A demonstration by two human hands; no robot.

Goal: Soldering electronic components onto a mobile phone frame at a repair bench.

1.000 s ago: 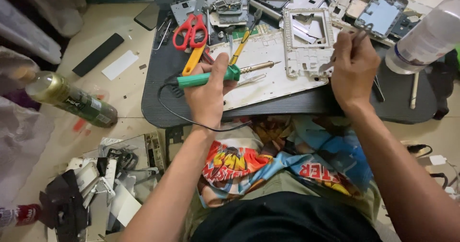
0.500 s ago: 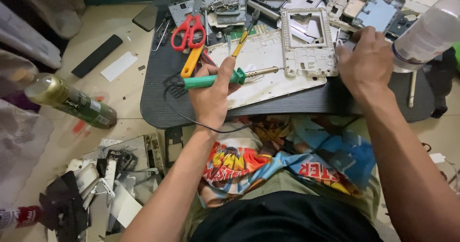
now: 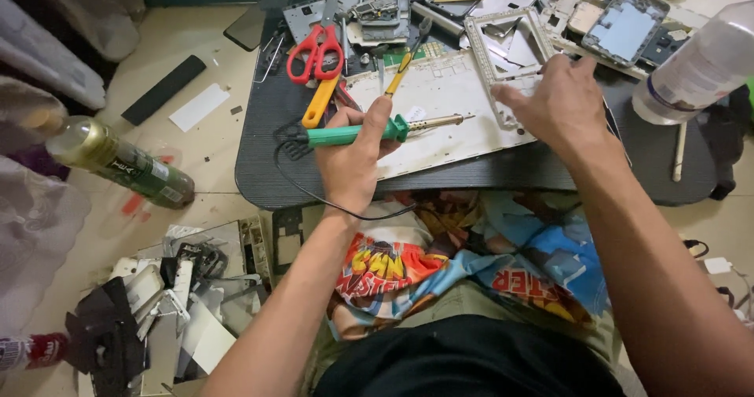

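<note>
Left hand (image 3: 353, 157): closed around the green handle of a soldering iron (image 3: 377, 130), thumb pressed along the top — the metal tip points right, low over a white panel (image 3: 440, 110).
Right hand (image 3: 561, 102): resting on the near edge of a white rectangular frame (image 3: 503, 47); the fingers are curled down onto it and loosely apart, pinching nothing that can be seen.
Work surface: a dark ribbed lap desk (image 3: 267, 146) across the person's knees, with the white panel near its middle and the frame touching the panel's far right part.
Around: red-handled scissors (image 3: 314, 47) far left on the desk, a clear plastic bottle (image 3: 695, 63) at the far right, a green can (image 3: 118, 161) on the floor to the left.
Step in hand: by the look of it, steadying the frame while the iron is brought over — the tip is not yet on the frame.
Next move: it calls for a firm hold on the frame and a small, careful swing of the tip to the right, clear of the steadying fingers.
</note>
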